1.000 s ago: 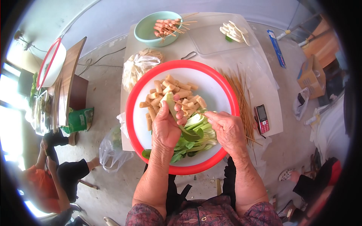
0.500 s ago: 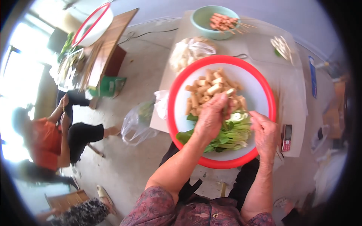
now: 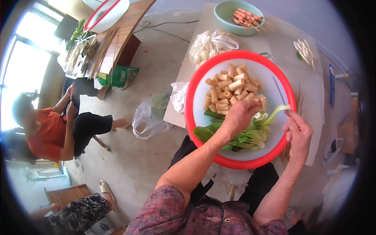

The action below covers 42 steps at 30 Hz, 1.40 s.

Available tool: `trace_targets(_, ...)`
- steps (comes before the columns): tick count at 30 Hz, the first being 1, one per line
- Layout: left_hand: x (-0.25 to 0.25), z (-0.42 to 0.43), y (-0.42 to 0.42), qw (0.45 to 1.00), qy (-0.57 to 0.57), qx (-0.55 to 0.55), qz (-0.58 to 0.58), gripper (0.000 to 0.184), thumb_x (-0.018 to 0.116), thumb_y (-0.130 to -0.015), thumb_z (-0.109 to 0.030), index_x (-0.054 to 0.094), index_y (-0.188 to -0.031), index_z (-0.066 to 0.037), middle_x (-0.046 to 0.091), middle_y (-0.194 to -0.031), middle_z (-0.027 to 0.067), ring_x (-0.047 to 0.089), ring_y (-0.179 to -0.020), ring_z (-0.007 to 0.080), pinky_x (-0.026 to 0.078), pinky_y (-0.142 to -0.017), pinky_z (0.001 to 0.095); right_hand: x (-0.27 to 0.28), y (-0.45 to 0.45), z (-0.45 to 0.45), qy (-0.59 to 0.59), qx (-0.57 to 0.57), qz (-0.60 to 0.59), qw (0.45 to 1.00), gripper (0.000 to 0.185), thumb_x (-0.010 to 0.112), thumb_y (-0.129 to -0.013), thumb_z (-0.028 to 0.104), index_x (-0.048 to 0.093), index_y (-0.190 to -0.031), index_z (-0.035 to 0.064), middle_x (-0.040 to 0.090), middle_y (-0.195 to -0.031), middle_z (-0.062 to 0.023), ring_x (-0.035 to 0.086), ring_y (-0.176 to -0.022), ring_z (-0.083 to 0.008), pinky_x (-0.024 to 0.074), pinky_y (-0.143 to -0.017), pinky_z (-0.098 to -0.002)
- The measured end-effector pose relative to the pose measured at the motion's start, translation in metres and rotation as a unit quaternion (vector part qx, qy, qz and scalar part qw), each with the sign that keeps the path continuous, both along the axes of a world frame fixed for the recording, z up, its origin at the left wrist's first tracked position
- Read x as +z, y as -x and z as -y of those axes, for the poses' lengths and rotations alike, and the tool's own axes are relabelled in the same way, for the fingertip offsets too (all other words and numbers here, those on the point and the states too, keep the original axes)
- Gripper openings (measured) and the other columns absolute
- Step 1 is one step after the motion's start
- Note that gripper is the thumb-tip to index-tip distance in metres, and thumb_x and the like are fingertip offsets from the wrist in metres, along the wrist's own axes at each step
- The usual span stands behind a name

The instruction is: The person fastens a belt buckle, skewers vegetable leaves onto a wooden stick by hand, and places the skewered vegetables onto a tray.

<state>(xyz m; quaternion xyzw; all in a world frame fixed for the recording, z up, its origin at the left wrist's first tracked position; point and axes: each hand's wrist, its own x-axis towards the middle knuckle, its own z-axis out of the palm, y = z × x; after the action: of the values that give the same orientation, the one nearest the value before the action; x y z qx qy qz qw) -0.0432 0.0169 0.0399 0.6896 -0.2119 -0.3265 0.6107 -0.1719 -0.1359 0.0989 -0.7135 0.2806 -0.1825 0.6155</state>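
A wide white basin with a red rim point(image 3: 192, 137) sits in front of me. In it are tan tube-shaped pieces point(image 3: 225, 84) with hollow centres, and below them a pile of green bok choy point(image 3: 244, 139). My right hand point(image 3: 298, 135), at the rim's right side, pinches the pale end of a bok choy leaf point(image 3: 277, 111). From these fingertips a thin stick like a skewer point(image 3: 280, 90) runs up over the basin. My left hand point(image 3: 239, 119) is closed above the bok choy; its fingertips are turned away, so what they hold is hidden.
Bamboo skewers point(image 3: 299, 100) lie right of the basin. Beyond it are a knotted plastic bag point(image 3: 211, 45), a teal bowl point(image 3: 223, 23) with skewered sausages point(image 3: 246, 17), and white skewered pieces point(image 3: 303, 51). At left, a seated person in orange point(image 3: 47, 133) works near a wooden table point(image 3: 127, 27).
My right hand has moved right and slightly up, and the leaf end now shows in its fingers. My left hand has turned and moved right. The phone right of the basin no longer shows.
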Motion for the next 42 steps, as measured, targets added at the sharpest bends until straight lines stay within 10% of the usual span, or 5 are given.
trace_targets(4,-0.029,0.005,0.022,0.845,-0.258,-0.127,0.452,0.019,0.059,-0.074,-0.012,0.06,-0.093,-0.008,0.058,-0.087,0.0111,0.06,-0.085,0.0282,0.047,-0.072,0.0398,-0.001,0.011,0.018,-0.019,0.007,0.044,0.999,0.026,0.06,-0.088,0.012,0.062,-0.109,-0.0043,0.055,-0.067,-0.0025,0.038,-0.049,-0.0034,0.0304,-0.044,-0.0163)
trace_targets(22,-0.044,0.016,0.011,0.858,-0.179,-0.019,0.481,0.024,0.057,-0.064,0.0,0.058,-0.088,-0.006,0.058,-0.083,0.0135,0.059,-0.083,0.032,0.049,-0.07,0.0417,0.004,-0.001,0.002,-0.024,-0.009,0.027,0.999,0.022,0.062,-0.085,0.008,0.066,-0.105,0.0,0.057,-0.066,-0.002,0.041,-0.049,-0.0032,0.0322,-0.044,-0.0172)
trace_targets(26,-0.022,0.002,-0.008,0.972,-0.065,0.07,0.213,0.028,0.057,-0.079,-0.006,0.052,-0.106,-0.005,0.063,-0.084,0.0185,0.062,-0.079,0.0336,0.049,-0.069,0.0398,0.008,0.002,0.005,-0.022,-0.019,0.038,0.999,0.022,0.064,-0.086,0.012,0.067,-0.104,0.0012,0.058,-0.065,-0.0015,0.042,-0.049,-0.0029,0.0339,-0.044,-0.0165)
trace_targets(29,0.005,-0.004,-0.018,0.99,0.087,0.11,0.013,0.03,0.059,-0.088,-0.012,0.054,-0.115,-0.001,0.061,-0.094,0.0067,0.054,-0.083,0.0121,0.046,-0.075,0.027,0.009,0.002,0.005,-0.016,-0.016,0.029,0.999,0.021,0.064,-0.086,0.013,0.067,-0.104,0.0016,0.059,-0.065,-0.0016,0.042,-0.049,-0.0028,0.0344,-0.044,-0.0168)
trace_targets(42,0.031,-0.011,-0.022,0.964,0.177,0.19,-0.053,0.031,0.064,-0.085,-0.009,0.057,-0.114,0.0,0.066,-0.093,0.0044,0.058,-0.077,0.0083,0.047,-0.072,0.0219,0.01,-0.006,-0.007,0.148,0.035,0.023,0.988,0.022,0.058,-0.083,-0.002,0.065,-0.103,-0.0005,0.063,-0.072,-0.0062,0.055,-0.061,-0.0103,0.0474,-0.058,-0.0232)
